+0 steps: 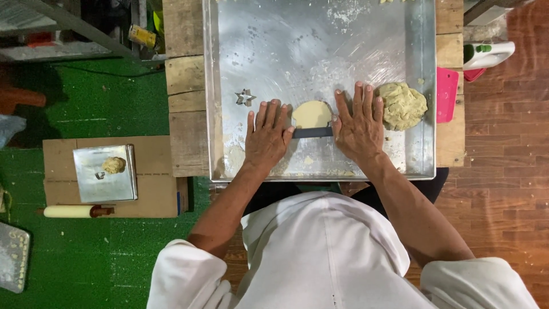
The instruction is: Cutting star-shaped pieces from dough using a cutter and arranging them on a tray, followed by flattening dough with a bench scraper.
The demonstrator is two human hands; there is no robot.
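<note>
A large metal tray (420, 86) lies on a wooden table. On it, a flattened round of pale dough (311, 113) sits between my hands. A dark rolling rod (312, 132) lies across the dough's near edge. My left hand (267, 136) presses flat on the rod's left end, fingers spread. My right hand (359, 122) presses flat on its right end. A lumpy ball of dough (402, 105) rests just right of my right hand. A small star-shaped metal cutter (245, 98) lies left of my left hand.
A pink scraper (446, 94) leans at the tray's right rim. On the green floor to the left, a cardboard sheet (154, 194) carries a small metal tray (106, 173) with dough and a pale rolling pin (74, 211). Wood flooring lies to the right.
</note>
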